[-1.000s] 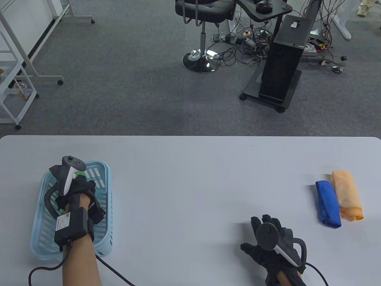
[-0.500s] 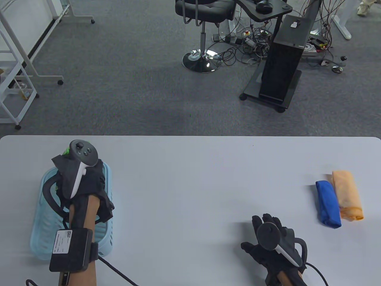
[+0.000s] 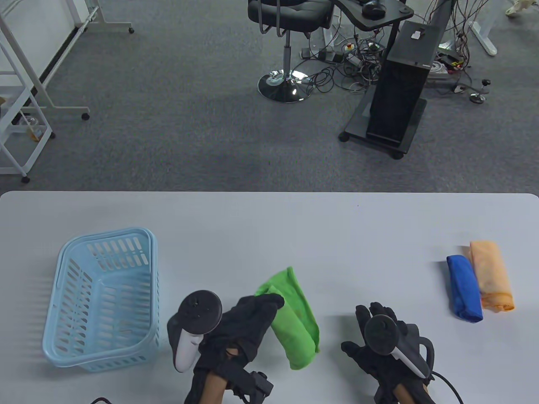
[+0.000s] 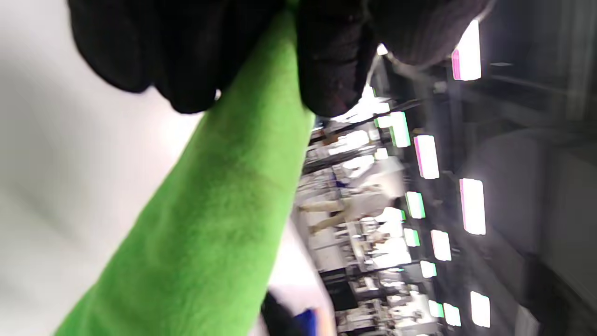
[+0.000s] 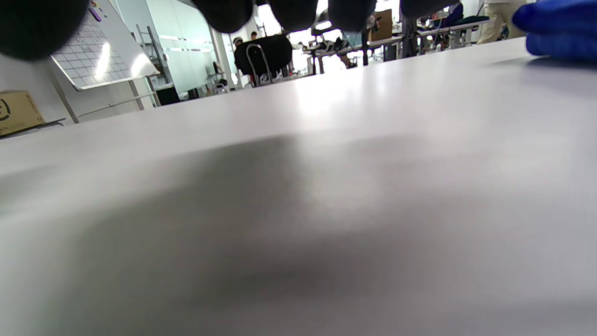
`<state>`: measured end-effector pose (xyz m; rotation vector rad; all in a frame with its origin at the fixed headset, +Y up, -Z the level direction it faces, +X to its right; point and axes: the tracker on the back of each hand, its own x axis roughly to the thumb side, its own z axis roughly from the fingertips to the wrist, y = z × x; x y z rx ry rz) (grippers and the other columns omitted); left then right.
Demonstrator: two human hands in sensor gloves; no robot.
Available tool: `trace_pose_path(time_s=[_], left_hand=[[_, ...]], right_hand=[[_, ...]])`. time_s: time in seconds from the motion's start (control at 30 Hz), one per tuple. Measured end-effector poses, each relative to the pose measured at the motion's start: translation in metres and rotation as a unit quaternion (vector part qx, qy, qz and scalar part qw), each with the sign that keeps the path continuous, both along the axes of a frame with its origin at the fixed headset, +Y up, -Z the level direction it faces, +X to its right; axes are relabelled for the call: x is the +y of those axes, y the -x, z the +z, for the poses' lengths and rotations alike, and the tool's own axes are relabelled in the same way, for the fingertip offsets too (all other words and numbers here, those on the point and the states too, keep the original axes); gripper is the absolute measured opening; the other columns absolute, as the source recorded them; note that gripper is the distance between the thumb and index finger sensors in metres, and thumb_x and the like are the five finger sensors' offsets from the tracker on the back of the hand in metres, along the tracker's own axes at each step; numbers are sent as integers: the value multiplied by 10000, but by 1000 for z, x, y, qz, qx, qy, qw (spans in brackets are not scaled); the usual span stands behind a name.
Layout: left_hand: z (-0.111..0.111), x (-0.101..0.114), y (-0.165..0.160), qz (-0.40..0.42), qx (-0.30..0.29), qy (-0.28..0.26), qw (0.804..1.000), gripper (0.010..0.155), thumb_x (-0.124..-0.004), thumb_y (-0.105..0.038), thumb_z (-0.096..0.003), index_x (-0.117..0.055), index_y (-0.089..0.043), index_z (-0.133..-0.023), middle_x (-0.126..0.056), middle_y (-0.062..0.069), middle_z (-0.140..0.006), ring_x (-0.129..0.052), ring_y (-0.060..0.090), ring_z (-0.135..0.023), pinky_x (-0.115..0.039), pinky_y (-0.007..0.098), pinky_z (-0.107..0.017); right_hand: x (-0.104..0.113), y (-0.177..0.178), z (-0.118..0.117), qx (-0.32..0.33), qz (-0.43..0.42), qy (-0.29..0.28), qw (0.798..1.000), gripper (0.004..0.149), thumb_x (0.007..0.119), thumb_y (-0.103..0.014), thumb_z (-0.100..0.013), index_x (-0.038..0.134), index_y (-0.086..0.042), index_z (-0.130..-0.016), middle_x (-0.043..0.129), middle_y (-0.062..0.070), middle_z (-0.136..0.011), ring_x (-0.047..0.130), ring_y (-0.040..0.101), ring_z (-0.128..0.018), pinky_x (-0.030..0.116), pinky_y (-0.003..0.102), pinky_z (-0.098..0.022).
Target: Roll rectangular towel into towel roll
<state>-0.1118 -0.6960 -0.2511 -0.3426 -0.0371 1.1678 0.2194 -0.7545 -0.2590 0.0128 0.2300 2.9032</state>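
Towel (image 3: 294, 320), green, out of basket (image 3: 147, 252) now, gripped bunched in left hand (image 3: 248, 324), hanging between both hands over table (image 3: 269, 227). Right hand (image 3: 379, 336) flat, fingers spread, holding nothing. Next by the look of it: spreading flat before rolling.

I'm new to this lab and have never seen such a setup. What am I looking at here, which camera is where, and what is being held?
These are a person's two hands in black sensor gloves, each with a tracker strapped to its back. One camera looks down at the white table; the other two sit on the wrists. The left hand grips a green towel, seen close up in the left wrist view. The right hand holds nothing, fingers spread over the table. Also there: a light blue basket on the left, and on the right a blue towel roll beside an orange towel roll.
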Motion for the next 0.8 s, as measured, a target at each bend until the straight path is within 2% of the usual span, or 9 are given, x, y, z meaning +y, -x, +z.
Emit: trace_pose_path(time_s=[0.03, 0.1, 0.17, 0.3, 0.37, 0.47, 0.57, 0.67, 0.8], left_hand=[[-4, -25, 0, -32, 7, 32, 999, 579, -701, -505, -445, -893, -279, -942, -704, 323, -1011, -859, 509, -832, -741, 612, -532], [-8, -49, 1, -108, 4, 59, 992, 604, -702, -495, -440, -838, -275, -986, -657, 351, -1025, -836, 518, -839, -721, 627, -536], [-6, -60, 0, -198, 21, 32, 979, 607, -706, -496, -436, -819, -303, -1000, -690, 356, -1009, -841, 523, -828, -716, 629, -539], [-2, -56, -10, -375, -15, -1, 927, 590, -744, -504, -410, -776, -370, -984, -533, 280, -1108, -689, 510, -955, -632, 647, -616], [1, -43, -13, -432, 15, -61, 900, 525, -761, -498, -399, -911, -271, -848, -497, 178, -1148, -560, 517, -1018, -549, 666, -666], [4, -30, -17, -433, 28, -135, 891, 477, -783, -494, -384, -990, -237, -728, -513, 100, -1163, -401, 493, -1072, -434, 686, -707], [4, -37, -31, -406, -86, -146, 898, 534, -810, -486, -367, -875, -351, -880, -496, 66, -1182, -295, 452, -1091, -338, 694, -714], [4, -54, -49, -422, -182, -115, 881, 783, -860, -518, -321, -621, -405, -1058, -574, 80, -1169, -352, 474, -1089, -335, 717, -703], [2, -65, -63, -530, -241, -47, 812, 940, -881, -526, -250, -507, -363, -1097, -607, 49, -997, -498, 440, -921, -316, 703, -712]], right_hand=[[-1, 1, 0, 1, 1, 1, 1000, 924, 717, -612, -269, 409, -203, -1038, 318, 154, -1069, 391, 423, -1005, 402, 676, -694], [-1, 3, 0, 2, -1, 5, 1000, 911, 717, -602, -276, 413, -208, -1038, 321, 146, -1071, 389, 419, -1007, 397, 676, -697], [-1, 5, 0, 4, -5, 8, 1000, 898, 717, -595, -281, 420, -214, -1038, 329, 133, -1075, 388, 411, -1012, 390, 675, -700], [0, 12, 0, 17, -2, 6, 1000, 883, 717, -587, -287, 435, -218, -1037, 352, 129, -1075, 404, 407, -1013, 390, 676, -700], [-1, 17, 1, 25, 2, 6, 1000, 876, 717, -585, -287, 444, -219, -1035, 366, 129, -1074, 416, 404, -1012, 393, 675, -700], [-2, 22, 3, 31, 8, 11, 999, 867, 714, -584, -287, 464, -216, -1032, 379, 132, -1071, 423, 405, -1010, 397, 675, -698], [-3, 25, 4, 35, 14, 17, 999, 857, 713, -581, -288, 484, -213, -1028, 388, 134, -1069, 429, 404, -1008, 398, 675, -697], [-5, 27, 4, 40, 16, 22, 999, 851, 711, -579, -288, 502, -206, -1024, 395, 139, -1066, 435, 404, -1005, 407, 672, -694], [-6, 27, 6, 42, 23, 25, 999, 840, 706, -580, -289, 526, -201, -1017, 402, 143, -1062, 439, 407, -1001, 411, 672, -691]])
